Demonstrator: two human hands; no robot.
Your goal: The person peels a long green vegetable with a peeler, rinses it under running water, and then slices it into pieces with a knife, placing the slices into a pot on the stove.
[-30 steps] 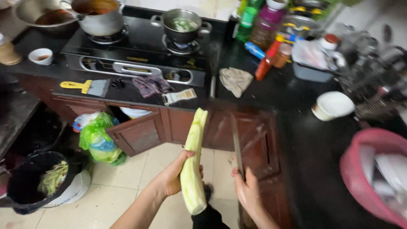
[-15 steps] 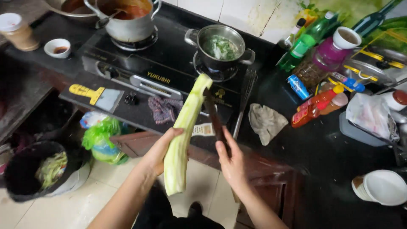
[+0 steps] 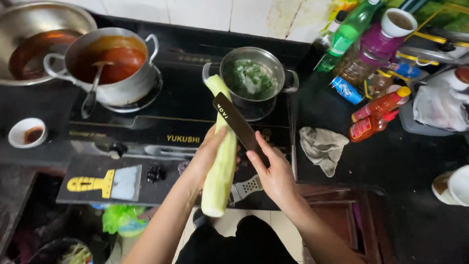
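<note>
L hand (image 3: 207,155) fingers round peeled gourd (image 3: 222,151) — R hand (image 3: 276,176) fingers round knife (image 3: 235,122).

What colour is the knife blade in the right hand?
Black, seen in the head view: the knife blade lies against the pale green gourd.

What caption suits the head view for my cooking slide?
Left hand holds a long pale-green peeled gourd; right hand sets a black-bladed knife against it.

the right hand (image 3: 276,173) covers the handle of the dark knife (image 3: 235,122); the left hand (image 3: 207,154) hides part of the long pale gourd (image 3: 221,151); the big pan (image 3: 34,34) and the white bowl (image 3: 454,183) are cut off by the edges
</note>
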